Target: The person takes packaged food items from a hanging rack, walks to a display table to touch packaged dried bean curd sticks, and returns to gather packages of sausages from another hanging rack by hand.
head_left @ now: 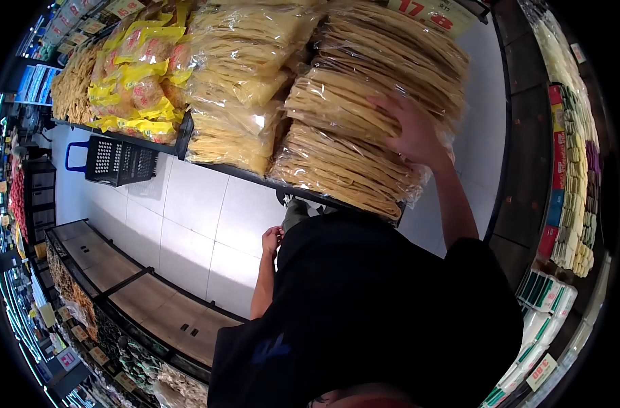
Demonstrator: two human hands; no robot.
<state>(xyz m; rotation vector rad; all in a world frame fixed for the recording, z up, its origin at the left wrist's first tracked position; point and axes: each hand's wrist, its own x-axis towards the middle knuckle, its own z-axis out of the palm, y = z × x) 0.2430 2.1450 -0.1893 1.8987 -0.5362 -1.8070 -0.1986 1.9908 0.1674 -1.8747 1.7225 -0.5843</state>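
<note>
My right hand (415,129) lies on a stack of clear plastic bags of long, pale-brown dried sticks (350,139), which look like dried bean curd sticks. Its fingers are spread over the wrapping and grip nothing that I can see. Down at my side hangs my left hand (272,239), beside my leg and above the floor, with the fingers loosely curled and nothing visible in them. Left of the stack under my right hand is another pile of bagged, yellower sticks (231,139).
Yellow-and-clear packets (143,85) fill the display further left. A dark shopping basket (123,162) with a blue handle is on the tiled floor (187,211). Wooden cabinets (140,285) with dried goods line the lower left; stocked shelves (572,177) curve along the right.
</note>
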